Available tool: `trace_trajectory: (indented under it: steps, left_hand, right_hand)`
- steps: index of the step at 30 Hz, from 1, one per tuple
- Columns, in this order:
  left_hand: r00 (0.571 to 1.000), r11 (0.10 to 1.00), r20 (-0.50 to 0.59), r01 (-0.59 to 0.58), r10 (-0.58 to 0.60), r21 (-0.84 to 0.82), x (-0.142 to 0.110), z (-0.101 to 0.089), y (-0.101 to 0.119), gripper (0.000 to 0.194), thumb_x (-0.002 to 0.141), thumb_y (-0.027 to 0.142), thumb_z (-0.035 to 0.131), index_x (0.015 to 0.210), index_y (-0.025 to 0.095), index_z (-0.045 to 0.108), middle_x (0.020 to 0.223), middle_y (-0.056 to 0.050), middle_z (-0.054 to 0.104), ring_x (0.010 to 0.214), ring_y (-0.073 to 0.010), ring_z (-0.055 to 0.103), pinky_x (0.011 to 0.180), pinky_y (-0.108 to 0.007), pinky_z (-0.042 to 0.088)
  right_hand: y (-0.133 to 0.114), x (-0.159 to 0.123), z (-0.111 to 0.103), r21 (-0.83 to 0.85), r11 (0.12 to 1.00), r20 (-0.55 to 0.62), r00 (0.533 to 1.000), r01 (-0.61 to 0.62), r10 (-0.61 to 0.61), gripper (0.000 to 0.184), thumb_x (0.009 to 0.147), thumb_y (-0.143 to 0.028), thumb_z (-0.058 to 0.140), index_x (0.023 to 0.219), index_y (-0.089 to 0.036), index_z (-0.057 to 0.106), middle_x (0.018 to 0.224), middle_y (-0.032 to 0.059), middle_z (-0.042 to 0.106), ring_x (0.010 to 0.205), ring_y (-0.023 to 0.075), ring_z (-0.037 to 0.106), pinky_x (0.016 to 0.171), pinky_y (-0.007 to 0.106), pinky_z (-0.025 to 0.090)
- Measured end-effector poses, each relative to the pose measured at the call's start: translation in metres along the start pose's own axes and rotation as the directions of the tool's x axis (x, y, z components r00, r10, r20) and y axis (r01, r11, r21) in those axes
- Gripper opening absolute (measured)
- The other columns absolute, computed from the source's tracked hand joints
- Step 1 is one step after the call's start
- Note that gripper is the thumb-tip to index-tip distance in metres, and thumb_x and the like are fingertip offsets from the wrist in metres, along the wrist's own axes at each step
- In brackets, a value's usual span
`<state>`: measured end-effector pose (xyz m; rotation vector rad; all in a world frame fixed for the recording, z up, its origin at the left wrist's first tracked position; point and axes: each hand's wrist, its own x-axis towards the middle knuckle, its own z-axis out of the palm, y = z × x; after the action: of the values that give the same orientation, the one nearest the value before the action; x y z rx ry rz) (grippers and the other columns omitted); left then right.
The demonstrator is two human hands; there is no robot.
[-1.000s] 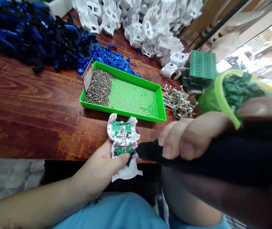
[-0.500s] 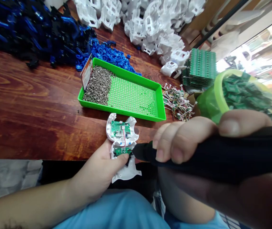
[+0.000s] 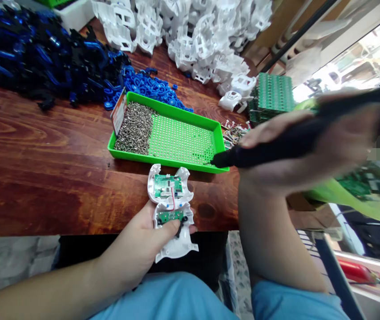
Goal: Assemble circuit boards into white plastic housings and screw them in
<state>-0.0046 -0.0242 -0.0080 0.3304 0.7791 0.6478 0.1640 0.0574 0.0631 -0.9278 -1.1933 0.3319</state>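
Observation:
My left hand (image 3: 143, 242) grips a white plastic shell (image 3: 171, 213) at the table's near edge, thumb pressed on the lower of its two green circuit boards, which a red wire joins. My right hand (image 3: 313, 146), blurred by motion, is wrapped round a black electric screwdriver (image 3: 276, 144). The screwdriver's tip hangs over the near right corner of the green tray (image 3: 221, 138), well above and to the right of the shell. A heap of silver screws (image 3: 135, 126) fills the tray's left part, and its perforated floor shows on the right.
Black and blue plastic parts (image 3: 43, 58) are piled at the back left, and white shells (image 3: 196, 31) at the back centre. A stack of green circuit boards (image 3: 272, 95) and small wired parts (image 3: 233, 133) lie right of the tray. A green tub (image 3: 353, 195) of boards sits at right.
My right hand has lifted the screwdriver off the shell and swung its tip up to the tray's near right corner. The left hand keeps holding the shell.

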Motion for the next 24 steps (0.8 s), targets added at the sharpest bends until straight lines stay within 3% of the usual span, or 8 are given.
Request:
trace_trajectory:
  steps: [3, 7, 13, 19, 24]
  left_hand:
    - [1.0, 1.0, -0.025, 0.001, -0.001, -0.001, -0.001, 0.001, 0.001, 0.027, 0.078, 0.021, 0.073, 0.103, 0.017, 0.066, 0.091, -0.006, 0.075, 0.083, -0.0207, 0.07, 0.074, -0.028, 0.053]
    - [1.0, 1.0, -0.003, -0.005, 0.005, -0.008, 0.001, -0.001, -0.001, 0.03, 0.077, 0.023, 0.074, 0.106, 0.018, 0.067, 0.09, -0.006, 0.075, 0.081, -0.0194, 0.071, 0.071, -0.026, 0.053]
    - [1.0, 1.0, -0.001, 0.005, -0.005, 0.004, 0.003, -0.002, 0.0, 0.031, 0.078, 0.023, 0.074, 0.108, 0.018, 0.066, 0.094, -0.005, 0.075, 0.083, -0.0186, 0.07, 0.073, -0.026, 0.053]
    - [1.0, 1.0, 0.01, 0.01, -0.01, 0.01, 0.002, -0.002, 0.0, 0.032, 0.076, 0.023, 0.075, 0.106, 0.019, 0.066, 0.094, -0.005, 0.075, 0.09, -0.0223, 0.069, 0.076, -0.028, 0.052]
    - [0.999, 0.999, 0.037, 0.032, -0.033, 0.028, -0.001, -0.003, 0.005, 0.037, 0.066, 0.013, 0.077, 0.101, 0.017, 0.069, 0.092, -0.006, 0.075, 0.089, -0.0242, 0.068, 0.077, -0.031, 0.05]
  right_hand:
    - [0.038, 0.015, 0.009, 0.076, 0.992, -0.136, 0.986, 0.104, -0.093, 0.012, 0.078, -0.04, 0.054, 0.081, -0.029, 0.05, 0.051, -0.0083, 0.041, 0.035, 0.0106, 0.039, 0.032, 0.027, 0.029]
    - [0.06, 0.022, 0.011, 0.053, 0.996, -0.132, 0.989, 0.07, -0.062, 0.02, 0.078, -0.045, 0.057, 0.083, -0.029, 0.048, 0.057, -0.0068, 0.046, 0.039, 0.0096, 0.039, 0.035, 0.026, 0.028]
    - [0.064, 0.02, 0.009, 0.038, 0.998, -0.097, 0.994, 0.049, -0.045, 0.029, 0.079, -0.055, 0.058, 0.087, -0.029, 0.047, 0.064, -0.0051, 0.047, 0.042, 0.0102, 0.039, 0.038, 0.028, 0.029]
    - [0.067, 0.019, 0.008, -0.053, 0.999, -0.091, 0.996, 0.0, -0.005, 0.031, 0.08, -0.061, 0.055, 0.084, -0.032, 0.044, 0.057, -0.0065, 0.043, 0.042, 0.0109, 0.038, 0.039, 0.029, 0.03]
    - [0.061, 0.024, 0.014, 0.036, 0.997, -0.163, 0.984, 0.072, -0.066, 0.019, 0.078, -0.045, 0.057, 0.081, -0.029, 0.046, 0.05, -0.0091, 0.043, 0.039, 0.0091, 0.041, 0.034, 0.025, 0.031]
